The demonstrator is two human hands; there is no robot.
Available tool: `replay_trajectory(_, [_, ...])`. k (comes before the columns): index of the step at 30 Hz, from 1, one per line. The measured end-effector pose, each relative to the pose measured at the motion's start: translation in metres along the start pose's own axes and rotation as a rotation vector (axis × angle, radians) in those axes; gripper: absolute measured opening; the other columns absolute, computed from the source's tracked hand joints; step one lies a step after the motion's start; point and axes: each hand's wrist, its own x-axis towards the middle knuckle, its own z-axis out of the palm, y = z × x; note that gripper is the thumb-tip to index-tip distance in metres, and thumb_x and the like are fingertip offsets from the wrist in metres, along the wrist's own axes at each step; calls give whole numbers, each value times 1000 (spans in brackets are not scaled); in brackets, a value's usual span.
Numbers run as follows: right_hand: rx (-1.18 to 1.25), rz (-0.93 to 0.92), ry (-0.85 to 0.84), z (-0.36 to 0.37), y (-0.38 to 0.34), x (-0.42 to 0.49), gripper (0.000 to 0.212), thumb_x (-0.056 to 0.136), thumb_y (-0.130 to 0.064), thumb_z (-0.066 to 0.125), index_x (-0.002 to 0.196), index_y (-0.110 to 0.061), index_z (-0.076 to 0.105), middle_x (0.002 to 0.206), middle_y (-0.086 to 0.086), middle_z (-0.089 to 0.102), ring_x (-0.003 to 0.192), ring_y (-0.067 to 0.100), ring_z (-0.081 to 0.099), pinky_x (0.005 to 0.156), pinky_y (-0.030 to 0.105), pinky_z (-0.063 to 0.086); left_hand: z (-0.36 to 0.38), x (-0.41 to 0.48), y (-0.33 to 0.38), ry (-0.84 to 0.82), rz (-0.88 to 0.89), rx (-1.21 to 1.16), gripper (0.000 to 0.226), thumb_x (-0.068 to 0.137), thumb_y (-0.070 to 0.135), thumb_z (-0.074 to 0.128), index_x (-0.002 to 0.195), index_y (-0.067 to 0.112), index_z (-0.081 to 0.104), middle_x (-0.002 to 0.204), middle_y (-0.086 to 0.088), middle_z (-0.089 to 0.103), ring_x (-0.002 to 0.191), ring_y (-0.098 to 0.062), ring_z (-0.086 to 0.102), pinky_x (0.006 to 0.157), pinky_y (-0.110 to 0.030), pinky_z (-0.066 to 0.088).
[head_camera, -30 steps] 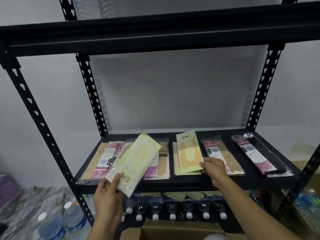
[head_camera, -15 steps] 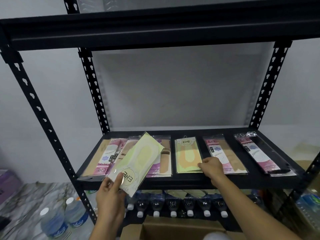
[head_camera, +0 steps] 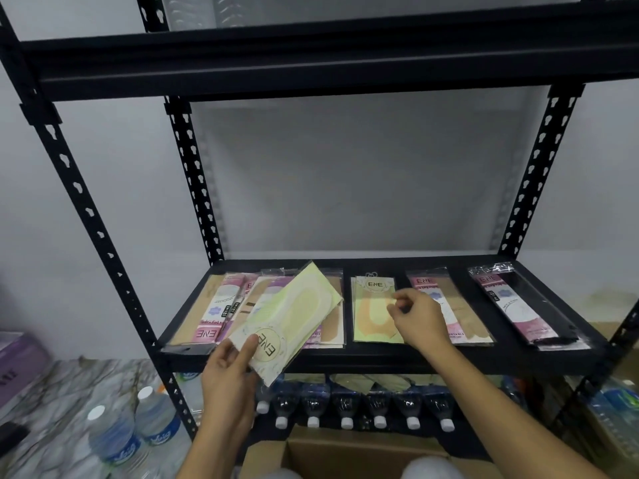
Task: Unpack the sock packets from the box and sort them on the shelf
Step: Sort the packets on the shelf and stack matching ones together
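My left hand (head_camera: 226, 375) is shut on the lower end of a pale yellow ENE sock packet (head_camera: 294, 316), tilted above the shelf's (head_camera: 380, 359) left front. On the shelf lie pink-labelled beige packets (head_camera: 211, 316) at the left, a yellow packet stack (head_camera: 371, 316) in the middle, pink-and-beige packets (head_camera: 460, 323) and a black sock packet (head_camera: 518, 305) at the right. My right hand (head_camera: 420, 321) is over the yellow stack, fingertips curled at its right edge; I cannot tell whether they grip it. The cardboard box (head_camera: 345, 451) stands open below.
Capped water bottles (head_camera: 345, 409) lie in a row on the lower shelf behind the box. Two more bottles (head_camera: 114, 440) stand on the marble floor at the left, beside a purple box (head_camera: 17, 361). The black upper shelf beam (head_camera: 311, 63) hangs overhead.
My right hand laid a yellow packet flat on the middle stack, then slid up onto the stack's right edge. My left hand kept its packet, almost still.
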Motion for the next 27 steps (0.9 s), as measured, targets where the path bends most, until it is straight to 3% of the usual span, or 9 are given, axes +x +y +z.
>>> replay_trajectory(4, [28,-327,-22,-17,-39,-10,23,86,-24,66,108,-23,65,95,-11,60,78,7,52,75,24,43,11,-2,18,-128,28,207,26,90,7,65,116,8,62,105,-13,76,95,-30,74,77,-43,62])
replay_trajectory(7, [-63,-471,-153,-31,-63,-19,32,86,-31,66,118,-29,61,109,-19,51,106,3,42,91,21,32,21,-4,39,-249,65,412,26,87,9,68,112,6,66,105,-14,76,94,-31,74,86,-48,57])
replay_trajectory(9, [-169,-493,-247,-37,-69,-24,37,84,-38,67,120,-32,59,112,-22,48,113,2,36,96,27,29,29,-5,54,-336,84,527,24,84,9,70,107,5,68,101,-13,76,92,-31,74,84,-47,58])
replay_trajectory(13, [-103,-359,-522,-45,-67,-31,24,81,-35,73,103,-26,69,100,-17,65,92,4,59,87,27,50,41,-1,74,-470,78,640,24,82,9,71,105,2,67,99,-14,77,91,-32,74,81,-45,60])
replay_trajectory(16, [-36,-295,-643,-45,-58,-39,19,82,-28,73,98,-20,72,95,-8,71,88,5,65,82,26,54,47,6,78,-509,94,668,23,83,6,71,105,1,68,99,-14,77,90,-32,74,76,-39,62])
replay_trajectory(21, [113,-208,-563,-44,-42,-44,8,82,-22,74,89,-20,74,91,-3,74,88,14,68,82,35,56,49,10,73,-470,158,622,48,72,22,79,117,17,65,108,-7,74,94,-24,74,78,-37,60])
replay_trajectory(24, [286,-117,-490,-49,-35,-44,7,83,-17,72,90,-20,73,94,-3,75,90,14,70,82,34,57,38,10,61,-396,194,583,50,73,33,76,121,26,62,113,0,72,99,-18,72,83,-38,60])
replay_trajectory(27, [444,-29,-392,-49,-27,-45,8,84,-13,70,91,-17,72,95,-1,75,90,14,70,85,36,57,23,6,40,-348,135,545,46,77,32,73,121,23,61,111,-4,72,96,-21,73,84,-39,59])
